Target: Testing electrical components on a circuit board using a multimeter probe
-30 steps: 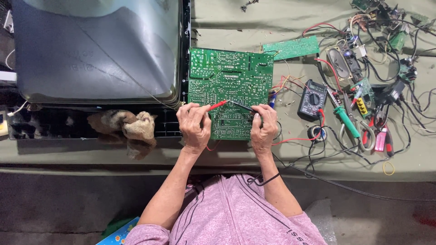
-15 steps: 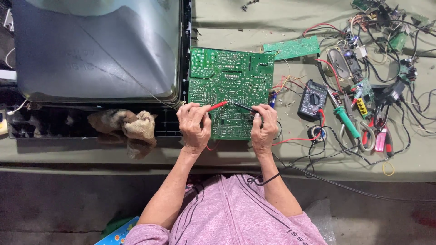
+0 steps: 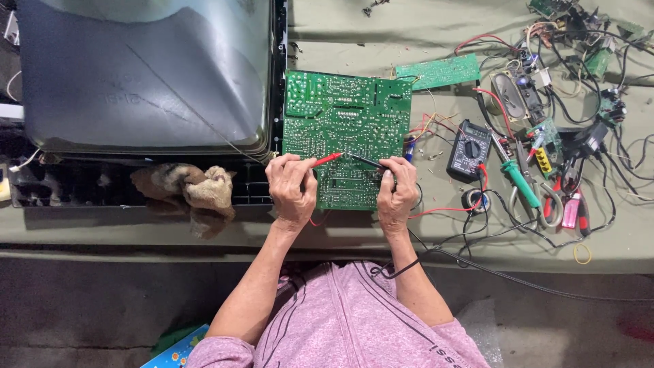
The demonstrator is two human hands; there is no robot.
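Probing green circuit board point(image 3: 344, 129), solder-dotted, flat

Both forearms are extending forward, converging slightly. The left hand point(image 3: 291, 191) and right hand point(image 3: 397, 193) are lying palm-down, side by side, fingers curling in a pinching grip, wrists nearly straight.

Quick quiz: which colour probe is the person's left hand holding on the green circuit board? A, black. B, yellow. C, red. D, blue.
C: the left hand pinches the red probe, its tip down on the green circuit board, while the right hand holds the black probe.
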